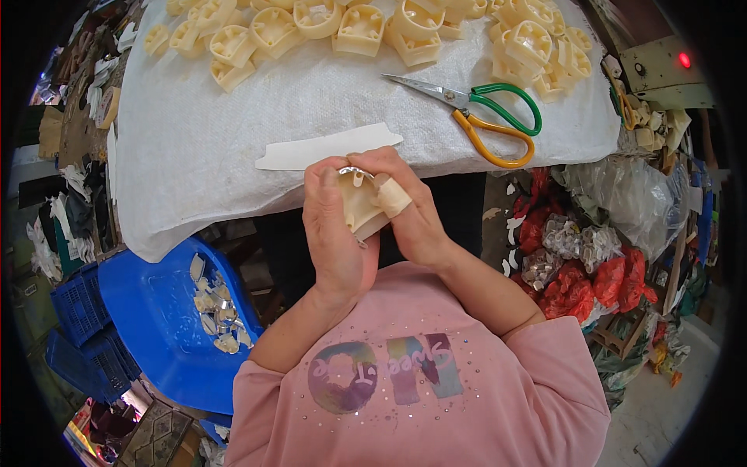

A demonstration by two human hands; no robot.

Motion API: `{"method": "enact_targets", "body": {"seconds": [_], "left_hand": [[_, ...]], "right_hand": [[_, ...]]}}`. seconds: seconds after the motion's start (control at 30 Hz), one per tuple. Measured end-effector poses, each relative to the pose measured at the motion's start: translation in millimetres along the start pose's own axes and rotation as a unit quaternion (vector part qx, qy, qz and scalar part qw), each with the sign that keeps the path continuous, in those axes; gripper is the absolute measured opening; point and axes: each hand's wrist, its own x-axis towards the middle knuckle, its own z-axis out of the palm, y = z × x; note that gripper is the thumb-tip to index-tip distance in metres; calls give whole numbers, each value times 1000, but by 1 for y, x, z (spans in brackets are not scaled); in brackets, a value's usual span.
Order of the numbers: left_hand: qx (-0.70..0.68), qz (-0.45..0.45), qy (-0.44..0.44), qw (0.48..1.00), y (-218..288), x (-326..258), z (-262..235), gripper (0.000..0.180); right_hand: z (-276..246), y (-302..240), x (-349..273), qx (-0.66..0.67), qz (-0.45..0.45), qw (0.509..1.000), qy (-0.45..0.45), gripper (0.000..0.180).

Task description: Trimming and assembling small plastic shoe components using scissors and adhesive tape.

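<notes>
between left hand (pixel 328 233) and right hand (pixel 416 219), both grips closed around it: one cream moulded shell (pixel 359 205), long axis roughly away from pink shirt (pixel 420 311); just beyond the grips, white strip (pixel 319 150); farther right, scissors (pixel 461 98).

Your shirt (pixel 420 420) is pink with a multicoloured print (pixel 401 373), your held piece (pixel 359 204) cream, the upper-right scissors (pixel 465 100) green-and-orange-handled, the lower-left tub (pixel 159 335) blue.

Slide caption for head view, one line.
Left hand and right hand hold a cream part; scissors lie on white sheet.
</notes>
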Motion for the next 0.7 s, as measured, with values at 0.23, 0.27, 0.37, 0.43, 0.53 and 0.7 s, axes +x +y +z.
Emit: {"method": "enact_targets", "body": {"seconds": [0.23, 0.27, 0.37, 0.43, 0.53, 0.7], "left_hand": [[-144, -81, -169, 972, 16, 2, -17, 54], [-106, -73, -167, 978, 16, 1, -16, 56], [-31, -66, -144, 987, 17, 0, -16, 59], [5, -68, -124, 990, 15, -1, -14, 60], [48, -60, -69, 995, 11, -5, -8, 57], [57, -18, -71, 996, 12, -6, -7, 56]], "right_hand": [[-23, -3, -2, 144, 203, 964, -94, 65], [-22, -4, -3, 148, 194, 966, -85, 65], [-18, -4, -2, 133, 159, 975, -75, 58], [-17, -6, 0, 113, 134, 982, -74, 51], [-13, -14, 3, 13, 118, 990, -76, 54], [-2, -22, 2, 7, 107, 994, -23, 38]]}}
